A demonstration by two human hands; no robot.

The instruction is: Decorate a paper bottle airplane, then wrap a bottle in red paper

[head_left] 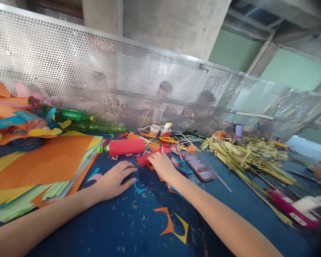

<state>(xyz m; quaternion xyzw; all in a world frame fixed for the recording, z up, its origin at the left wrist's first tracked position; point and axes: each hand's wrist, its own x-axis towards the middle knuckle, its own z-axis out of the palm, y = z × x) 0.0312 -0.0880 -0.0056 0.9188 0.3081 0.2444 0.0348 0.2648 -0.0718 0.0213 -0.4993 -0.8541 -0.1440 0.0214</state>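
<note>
My left hand rests on the blue table with its fingers apart and slightly bent, holding nothing. Just beyond its fingertips lies a plastic bottle with a green cap, wrapped in red paper. My right hand is closed over a strip of red paper to the right of that bottle; the undersides of its fingers are hidden. Coloured paper scraps lie around both hands, among them a blue scrap between them and an orange cut-out nearer to me.
Stacked coloured paper and paper-decorated bottles fill the left side. Green bottles lie behind. To the right are a phone, dried plant strips and a pink power strip. Beyond a perforated metal screen are people.
</note>
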